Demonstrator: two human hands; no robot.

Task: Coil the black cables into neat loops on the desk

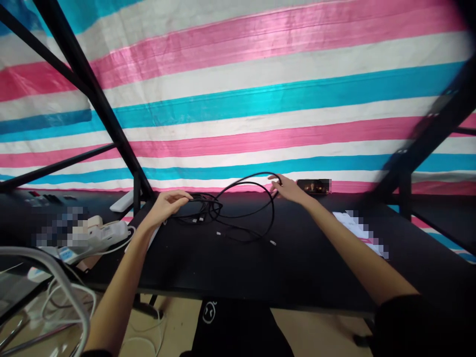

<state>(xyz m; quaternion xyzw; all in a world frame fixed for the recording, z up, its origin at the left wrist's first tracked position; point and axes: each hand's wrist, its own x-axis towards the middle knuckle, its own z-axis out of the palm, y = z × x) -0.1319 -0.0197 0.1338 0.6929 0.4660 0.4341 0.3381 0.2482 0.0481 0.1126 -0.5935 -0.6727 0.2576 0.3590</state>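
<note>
A tangle of black cables [208, 206] lies on the black table, with loops spreading to the right. My left hand [171, 203] is closed at the tangle's left side, thumb and fingers pinching a black strand. On the right, my right hand [284, 188] grips one loop of black cable [256, 174] and holds it up off the table. Several small light-coloured connectors show at the cable ends, one connector [273, 243] below the loop and another connector [218, 233] near the middle. Where the strands cross, I cannot tell which cable belongs to which end.
A phone [312, 186] stands at the table's back edge, its screen lit. White papers [362, 233] lie to the right. A white power strip [107, 233] with plugs and white cords is at the left. Black metal posts [100, 106] flank a striped sheet [260, 109] behind.
</note>
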